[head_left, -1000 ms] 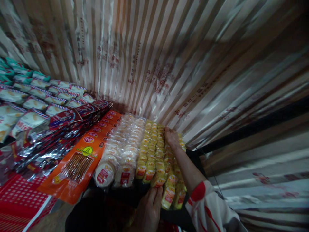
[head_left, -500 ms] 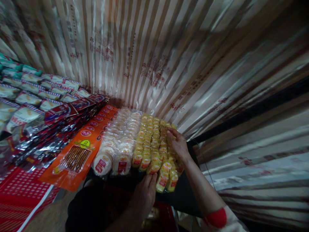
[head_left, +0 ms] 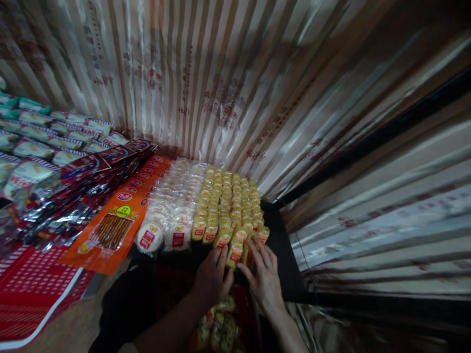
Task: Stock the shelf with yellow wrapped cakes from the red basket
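Observation:
Several rows of small yellow snack packets [head_left: 230, 206] stand packed together on a dark shelf [head_left: 281, 255]. My left hand [head_left: 213, 274] is at the front end of these rows, fingers stretched forward against a front packet and thumb apart. Beside it, my right hand [head_left: 265, 277] has its thumb and fingers around a yellow snack packet [head_left: 248, 254] at the front right. The fingers cover part of that packet. Left of the yellow rows are two rows of clear-wrapped round white crackers [head_left: 180, 235].
An orange snack bag [head_left: 110, 230] lies left of the crackers, beside dark red and silver bags [head_left: 91, 196] and white packets [head_left: 29, 176]. A red basket [head_left: 33, 294] is at lower left. More yellow packets [head_left: 219, 328] sit below my hands. Striped sheeting [head_left: 228, 73] hangs behind, with a black bar [head_left: 331, 171] at right.
My right hand has come down from the right side of the yellow rows to their front end. The right-hand rows now sit straighter. My left hand stays at the front.

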